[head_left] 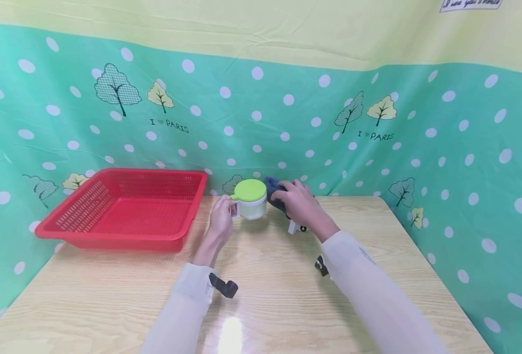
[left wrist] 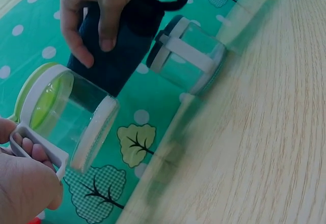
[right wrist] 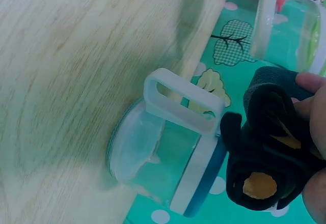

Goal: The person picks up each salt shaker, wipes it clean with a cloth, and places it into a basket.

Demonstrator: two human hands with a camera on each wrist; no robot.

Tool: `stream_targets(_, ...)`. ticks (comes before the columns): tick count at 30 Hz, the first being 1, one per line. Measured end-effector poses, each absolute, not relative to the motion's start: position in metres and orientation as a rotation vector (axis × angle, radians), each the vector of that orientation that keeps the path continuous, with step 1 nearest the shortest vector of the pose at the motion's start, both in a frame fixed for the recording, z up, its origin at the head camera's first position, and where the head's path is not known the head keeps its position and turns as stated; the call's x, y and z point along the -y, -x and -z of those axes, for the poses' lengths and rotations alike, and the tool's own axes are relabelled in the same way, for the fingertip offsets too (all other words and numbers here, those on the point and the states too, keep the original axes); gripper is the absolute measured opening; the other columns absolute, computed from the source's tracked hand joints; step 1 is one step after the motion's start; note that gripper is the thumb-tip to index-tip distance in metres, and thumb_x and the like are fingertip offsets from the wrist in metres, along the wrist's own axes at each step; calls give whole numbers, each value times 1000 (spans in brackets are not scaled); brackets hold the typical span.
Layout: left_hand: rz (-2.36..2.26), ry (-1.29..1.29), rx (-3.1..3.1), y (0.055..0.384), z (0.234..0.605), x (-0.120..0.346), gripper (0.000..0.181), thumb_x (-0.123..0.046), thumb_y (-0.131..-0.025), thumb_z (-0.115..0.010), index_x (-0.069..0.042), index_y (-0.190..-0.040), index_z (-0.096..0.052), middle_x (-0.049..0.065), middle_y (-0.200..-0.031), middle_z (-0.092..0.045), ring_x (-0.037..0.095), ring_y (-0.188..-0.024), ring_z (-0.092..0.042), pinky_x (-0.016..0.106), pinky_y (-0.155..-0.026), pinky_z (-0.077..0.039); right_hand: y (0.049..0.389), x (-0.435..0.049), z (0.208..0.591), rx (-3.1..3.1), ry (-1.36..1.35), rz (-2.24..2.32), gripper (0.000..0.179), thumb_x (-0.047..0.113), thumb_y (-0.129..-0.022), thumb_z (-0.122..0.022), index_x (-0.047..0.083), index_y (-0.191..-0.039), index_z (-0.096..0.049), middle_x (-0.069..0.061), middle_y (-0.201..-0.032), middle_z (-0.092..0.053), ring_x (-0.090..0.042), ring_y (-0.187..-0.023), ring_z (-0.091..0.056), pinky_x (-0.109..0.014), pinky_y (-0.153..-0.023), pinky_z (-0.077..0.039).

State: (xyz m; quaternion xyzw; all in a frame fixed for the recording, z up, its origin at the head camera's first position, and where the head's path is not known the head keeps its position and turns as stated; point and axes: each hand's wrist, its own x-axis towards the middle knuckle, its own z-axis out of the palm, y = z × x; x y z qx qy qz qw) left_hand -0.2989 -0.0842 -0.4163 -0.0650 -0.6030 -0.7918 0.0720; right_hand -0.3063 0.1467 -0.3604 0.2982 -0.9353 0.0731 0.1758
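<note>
My left hand (head_left: 222,216) grips the handle of a clear jar (head_left: 253,210) with a lime-green lid (head_left: 250,190). The jar is raised above the table, and fingers pass through its handle in the left wrist view. A rolled dark cloth (left wrist: 117,46) is pinched in my right hand (head_left: 302,201), beside the green-lidded jar. Its rolled ends show black with an orange-brown inside in the right wrist view. A second clear jar (right wrist: 163,158) with a white handle (right wrist: 183,102) and a dark lid (left wrist: 158,51) stands on the table near the cloth; my right hand mostly hides it from the head.
A red plastic basket (head_left: 181,238) with perforated walls sits at the back left of the wooden table (head_left: 269,295). Behind the table and along its sides hangs a green dotted curtain (head_left: 252,132) with printed trees.
</note>
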Motion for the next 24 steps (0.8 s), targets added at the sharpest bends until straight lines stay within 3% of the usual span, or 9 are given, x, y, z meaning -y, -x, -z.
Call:
stream_targets(10,2362,144,1765,298,416,83,19,-2,-98,-36,-8,-81,-40,6,-83,-39,22,-88,-39,35,-88,-32,299,-147,365,2593,-908,-181,44,-7,-80,-79,19,-115,-77,-23,-135,-59,-42,-113,-56,-54,-92,-51)
stream_targets(24,2380,94,1705,301,420,85,19,-2,-98,-36,-7,-79,-39,7,-85,-38,22,-90,-38,35,-88,-31,259,-137,355,2496,-1033,-60,42,1,-78,-85,20,-114,-76,-19,-129,-64,-38,-102,-59,-52,-80,-54)
